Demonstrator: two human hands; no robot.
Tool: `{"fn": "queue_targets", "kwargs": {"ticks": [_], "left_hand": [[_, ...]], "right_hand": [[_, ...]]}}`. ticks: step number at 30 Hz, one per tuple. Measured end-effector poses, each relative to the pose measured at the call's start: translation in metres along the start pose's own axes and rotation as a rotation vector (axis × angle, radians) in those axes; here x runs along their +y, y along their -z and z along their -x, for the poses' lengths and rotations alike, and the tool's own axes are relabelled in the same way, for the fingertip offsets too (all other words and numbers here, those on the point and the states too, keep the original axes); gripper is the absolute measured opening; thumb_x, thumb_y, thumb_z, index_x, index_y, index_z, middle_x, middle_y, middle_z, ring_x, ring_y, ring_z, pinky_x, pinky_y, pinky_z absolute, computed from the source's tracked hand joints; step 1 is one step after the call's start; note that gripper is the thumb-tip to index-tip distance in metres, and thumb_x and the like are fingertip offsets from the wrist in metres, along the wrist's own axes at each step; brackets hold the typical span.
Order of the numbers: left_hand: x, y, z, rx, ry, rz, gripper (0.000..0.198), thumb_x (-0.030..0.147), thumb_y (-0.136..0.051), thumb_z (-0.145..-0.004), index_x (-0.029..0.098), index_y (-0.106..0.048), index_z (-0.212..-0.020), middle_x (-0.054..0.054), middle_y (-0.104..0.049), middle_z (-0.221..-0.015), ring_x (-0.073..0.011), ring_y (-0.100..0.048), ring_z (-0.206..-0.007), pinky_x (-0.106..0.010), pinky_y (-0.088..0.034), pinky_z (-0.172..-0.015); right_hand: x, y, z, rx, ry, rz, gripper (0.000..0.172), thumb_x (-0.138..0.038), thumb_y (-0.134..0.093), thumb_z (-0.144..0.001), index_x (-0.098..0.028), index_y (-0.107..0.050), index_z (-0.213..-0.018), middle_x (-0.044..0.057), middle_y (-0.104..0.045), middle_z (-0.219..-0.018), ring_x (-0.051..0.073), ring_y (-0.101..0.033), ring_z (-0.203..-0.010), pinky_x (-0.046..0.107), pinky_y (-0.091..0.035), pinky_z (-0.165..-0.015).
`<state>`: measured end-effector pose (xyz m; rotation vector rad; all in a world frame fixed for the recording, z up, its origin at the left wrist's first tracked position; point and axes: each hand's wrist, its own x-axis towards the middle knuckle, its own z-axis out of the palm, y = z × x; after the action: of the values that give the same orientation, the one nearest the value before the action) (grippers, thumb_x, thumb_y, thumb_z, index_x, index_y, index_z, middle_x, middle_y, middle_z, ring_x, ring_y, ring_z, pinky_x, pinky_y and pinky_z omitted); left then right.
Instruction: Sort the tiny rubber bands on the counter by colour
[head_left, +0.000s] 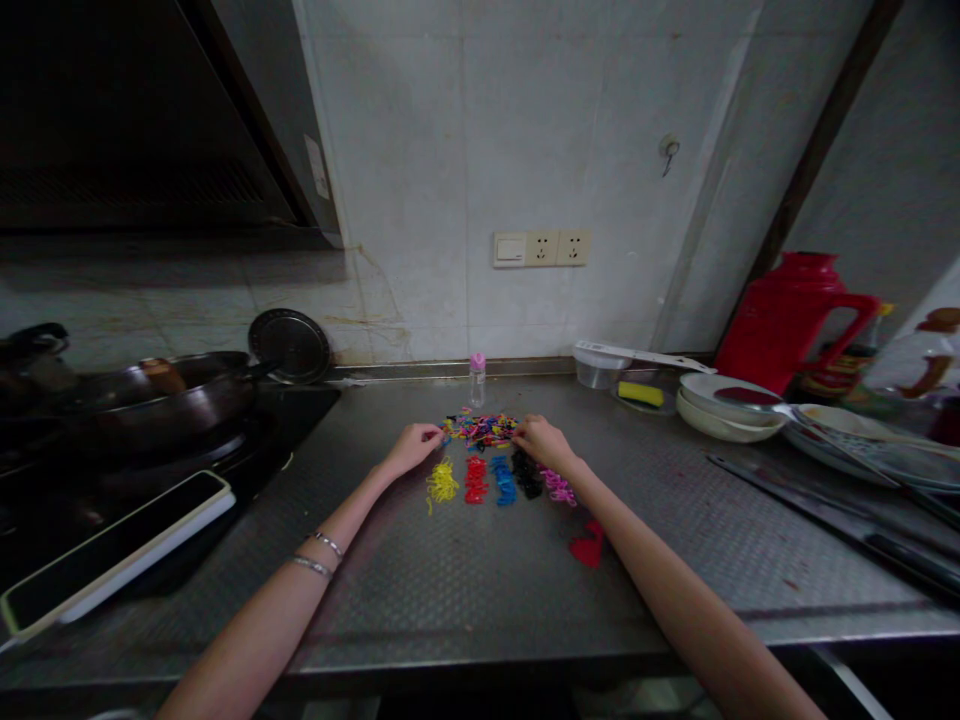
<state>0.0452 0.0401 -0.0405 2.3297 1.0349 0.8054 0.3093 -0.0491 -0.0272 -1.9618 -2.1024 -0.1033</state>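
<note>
A mixed pile of small coloured bands, looking like rubber bands (480, 428), lies on the steel counter. My left hand (418, 446) is at its left end, fingertips pinched together by a few blue strands. At the right end, my right hand (541, 440) has its fingers closed at the pile's edge. What either pinch holds is too small to make out. In front lie single-colour heaps: yellow bands (442, 482), red bands (475, 480), blue bands (503, 480), black bands (526, 474) and pink bands (558, 486), the last partly beside my right wrist.
A small clear bottle (478, 380) with a pink cap stands behind the pile. A red flat piece (588, 545) lies by my right forearm. Right: bowls (727, 415), a knife (825, 510), a red jug (784, 320). Left: a pan (180, 395) and a phone-like device (120, 550).
</note>
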Motion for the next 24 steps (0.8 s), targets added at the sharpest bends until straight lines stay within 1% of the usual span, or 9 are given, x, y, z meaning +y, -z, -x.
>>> {"fn": "queue_targets", "kwargs": {"ticks": [8,13,16,20,22,24], "left_hand": [[0.004,0.0,0.001,0.008,0.031,0.002,0.034,0.036,-0.043,-0.076,0.012,-0.067,-0.082,-0.006,-0.067,-0.08,-0.0159,-0.058,-0.072,-0.026,-0.042,-0.071],[0.005,0.001,0.002,0.017,0.027,-0.003,0.034,0.035,-0.043,-0.076,0.012,-0.067,-0.082,-0.006,-0.067,-0.08,-0.016,-0.058,-0.072,-0.026,-0.042,-0.071],[0.004,-0.001,0.002,0.03,0.019,-0.008,0.034,0.034,-0.043,-0.076,0.011,-0.067,-0.083,-0.006,-0.067,-0.08,-0.0161,-0.058,-0.072,-0.026,-0.042,-0.071],[0.001,-0.005,0.002,0.045,0.019,-0.019,0.032,0.033,-0.043,-0.076,0.013,-0.067,-0.082,-0.005,-0.067,-0.08,-0.0161,-0.058,-0.073,-0.026,-0.042,-0.07],[0.0,-0.007,0.002,0.053,0.029,-0.012,0.032,0.033,-0.043,-0.076,0.013,-0.067,-0.082,-0.005,-0.067,-0.08,-0.0161,-0.058,-0.073,-0.026,-0.043,-0.07],[-0.001,-0.008,0.002,0.066,0.043,0.002,0.031,0.033,-0.044,-0.076,0.013,-0.067,-0.082,-0.005,-0.067,-0.08,-0.016,-0.058,-0.073,-0.025,-0.043,-0.07]], "right_hand": [[-0.001,0.003,0.001,0.012,0.008,-0.039,0.019,-0.026,-0.047,-0.081,-0.019,-0.065,-0.086,0.008,-0.058,-0.095,0.018,-0.051,-0.095,0.023,-0.04,-0.074],[0.009,0.008,0.005,0.048,0.026,-0.17,0.019,-0.024,-0.049,-0.078,-0.017,-0.066,-0.083,0.007,-0.061,-0.091,0.015,-0.055,-0.087,0.021,-0.04,-0.075],[0.017,0.009,0.005,0.019,0.058,-0.235,0.018,-0.024,-0.052,-0.075,-0.016,-0.067,-0.079,0.006,-0.064,-0.086,0.014,-0.057,-0.08,0.02,-0.04,-0.071],[0.021,0.009,0.005,-0.057,0.13,-0.281,0.019,-0.021,-0.051,-0.074,-0.015,-0.069,-0.075,0.004,-0.067,-0.076,0.013,-0.058,-0.069,0.02,-0.04,-0.065],[0.021,0.009,0.004,-0.074,0.173,-0.284,0.02,-0.021,-0.051,-0.074,-0.016,-0.07,-0.076,0.004,-0.067,-0.075,0.013,-0.058,-0.068,0.02,-0.041,-0.065],[0.021,0.009,0.004,-0.057,0.183,-0.275,0.021,-0.022,-0.051,-0.074,-0.017,-0.07,-0.077,0.004,-0.068,-0.077,0.014,-0.059,-0.069,0.021,-0.041,-0.066]]}}
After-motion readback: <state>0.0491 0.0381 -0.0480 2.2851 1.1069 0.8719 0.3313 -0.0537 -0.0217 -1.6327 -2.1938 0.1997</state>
